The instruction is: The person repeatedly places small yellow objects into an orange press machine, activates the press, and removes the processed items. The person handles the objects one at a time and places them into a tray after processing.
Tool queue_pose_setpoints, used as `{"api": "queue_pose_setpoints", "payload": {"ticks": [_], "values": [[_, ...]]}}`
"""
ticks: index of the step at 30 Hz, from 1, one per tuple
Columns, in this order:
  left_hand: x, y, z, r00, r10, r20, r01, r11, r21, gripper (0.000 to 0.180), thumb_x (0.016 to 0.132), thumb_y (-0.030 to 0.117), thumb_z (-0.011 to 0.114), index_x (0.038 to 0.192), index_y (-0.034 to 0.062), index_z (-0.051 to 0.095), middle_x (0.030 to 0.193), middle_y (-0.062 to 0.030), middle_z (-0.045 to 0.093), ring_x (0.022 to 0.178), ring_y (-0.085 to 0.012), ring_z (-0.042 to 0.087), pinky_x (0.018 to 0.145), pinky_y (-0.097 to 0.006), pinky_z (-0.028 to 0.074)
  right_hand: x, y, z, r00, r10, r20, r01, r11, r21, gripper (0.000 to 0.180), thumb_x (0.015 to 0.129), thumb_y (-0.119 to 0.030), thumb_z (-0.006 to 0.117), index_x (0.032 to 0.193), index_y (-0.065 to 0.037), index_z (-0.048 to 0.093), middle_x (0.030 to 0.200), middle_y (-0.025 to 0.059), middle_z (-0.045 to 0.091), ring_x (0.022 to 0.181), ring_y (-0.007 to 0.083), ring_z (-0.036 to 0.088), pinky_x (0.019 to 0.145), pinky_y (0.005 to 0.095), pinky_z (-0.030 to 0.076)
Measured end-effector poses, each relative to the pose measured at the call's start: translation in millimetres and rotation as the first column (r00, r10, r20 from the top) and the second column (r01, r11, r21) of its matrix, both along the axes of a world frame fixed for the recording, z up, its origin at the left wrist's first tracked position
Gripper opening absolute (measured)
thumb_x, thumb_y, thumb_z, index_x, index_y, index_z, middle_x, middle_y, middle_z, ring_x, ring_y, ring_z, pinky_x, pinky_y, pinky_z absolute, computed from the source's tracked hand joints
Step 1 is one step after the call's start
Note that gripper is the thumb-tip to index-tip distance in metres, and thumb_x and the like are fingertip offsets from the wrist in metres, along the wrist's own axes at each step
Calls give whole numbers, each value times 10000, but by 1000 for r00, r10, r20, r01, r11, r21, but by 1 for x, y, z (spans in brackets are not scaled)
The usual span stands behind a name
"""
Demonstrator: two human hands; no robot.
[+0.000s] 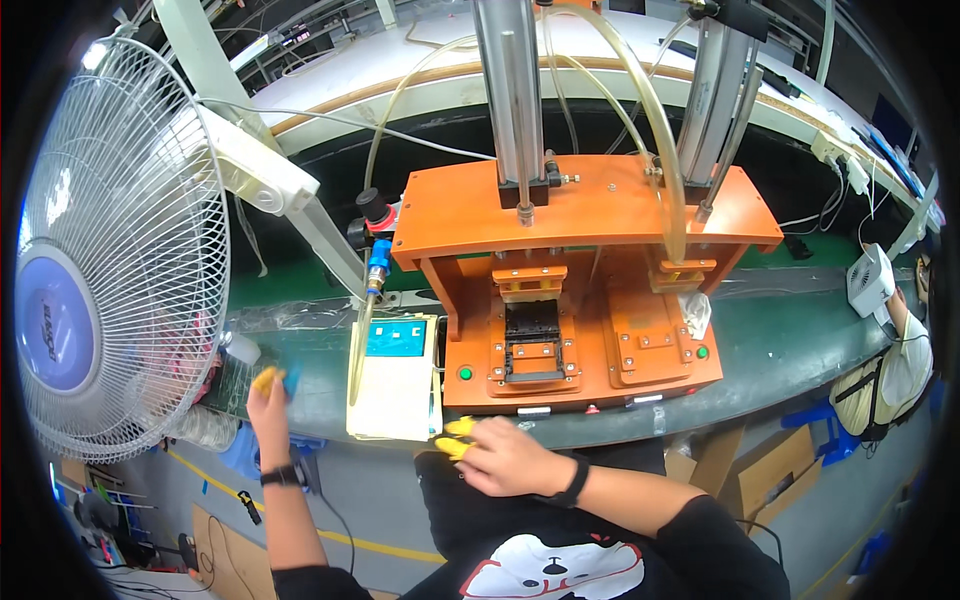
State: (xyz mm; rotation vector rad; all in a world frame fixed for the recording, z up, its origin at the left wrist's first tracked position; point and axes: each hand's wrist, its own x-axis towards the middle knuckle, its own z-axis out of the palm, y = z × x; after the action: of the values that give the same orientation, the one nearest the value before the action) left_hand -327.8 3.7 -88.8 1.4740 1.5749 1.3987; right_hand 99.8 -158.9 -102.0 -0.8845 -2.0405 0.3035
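My left hand (266, 408) is raised beside the fan, with yellow covers on its fingertips. It pinches a small blue piece (291, 378), blurred and too small to name. My right hand (505, 458) hovers over my lap, just in front of the bench edge. Its yellow-covered fingertips stand apart, and nothing shows between them. Ahead is an orange twin-cylinder press (590, 205). A black plastic frame-like part (533, 325) sits in its left fixture. Left of the press lie cream sheets (385, 395), topped by a blue sheet with small pale pieces (396, 338).
A large fan (125, 250) fills the left side. Clear hoses (640, 80) and a blue-fitted air valve (379, 262) surround the press. A white crumpled wad (695, 314) lies by the right fixture (650, 340). At far right are a small white fan (871, 281) and another person's arm (905, 330).
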Motion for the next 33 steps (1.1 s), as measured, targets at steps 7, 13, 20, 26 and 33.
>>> {"api": "queue_pose_setpoints", "payload": {"ticks": [7, 13, 20, 26, 33], "values": [[51, -156, 29, 872, -401, 279, 452, 880, -146, 320, 923, -10, 744, 1230, -38, 658, 1143, -153, 760, 1024, -192, 735, 922, -312, 575, 85, 0, 84, 791, -593, 150, 555, 800, 229, 268, 796, -178, 826, 1029, -74, 745, 1083, 110, 642, 1010, 320, 617, 866, 446, 471], [157, -145, 46, 652, -663, 369, 750, 637, -179, 302, 977, -16, 680, 1278, -32, 662, 1242, -160, 745, 1081, -218, 734, 942, -343, 582, 111, 28, 83, 892, -358, 278, 274, 914, 298, 84, 838, -109, 768, 888, -82, 707, 924, 78, 641, 992, 296, 635, 854, 422, 473], [266, -59, 52, 632, -769, -92, 769, 637, -50, 381, 1020, 85, 666, 1388, 5, 614, 1353, -149, 677, 1290, -248, 628, 1120, -381, 470, 160, -35, 147, 949, -302, -85, 310, 945, 108, 172, 853, -35, 779, 1025, -37, 775, 957, 111, 723, 832, 308, 691, 722, 389, 521], [325, 14, 72, 507, -804, -311, 801, 573, -176, 404, 1017, 197, 678, 1358, -15, 631, 1343, -203, 661, 1289, -353, 620, 1103, -403, 473, 248, -155, 45, 446, -359, -820, 322, 919, -228, 226, 1001, -128, 698, 1147, 42, 729, 1116, 161, 763, 905, 251, 734, 818, 360, 587], [364, 78, 37, 333, -367, -868, 575, 809, -122, 313, 1030, 260, 571, 1256, 85, 700, 1229, -185, 739, 1170, -363, 686, 996, -488, 548, 306, -229, -46, -205, -267, -942, 340, 883, -324, 251, 1105, -245, 594, 1280, -72, 647, 1166, 60, 721, 1045, 189, 667, 941, 378, 532]]}}
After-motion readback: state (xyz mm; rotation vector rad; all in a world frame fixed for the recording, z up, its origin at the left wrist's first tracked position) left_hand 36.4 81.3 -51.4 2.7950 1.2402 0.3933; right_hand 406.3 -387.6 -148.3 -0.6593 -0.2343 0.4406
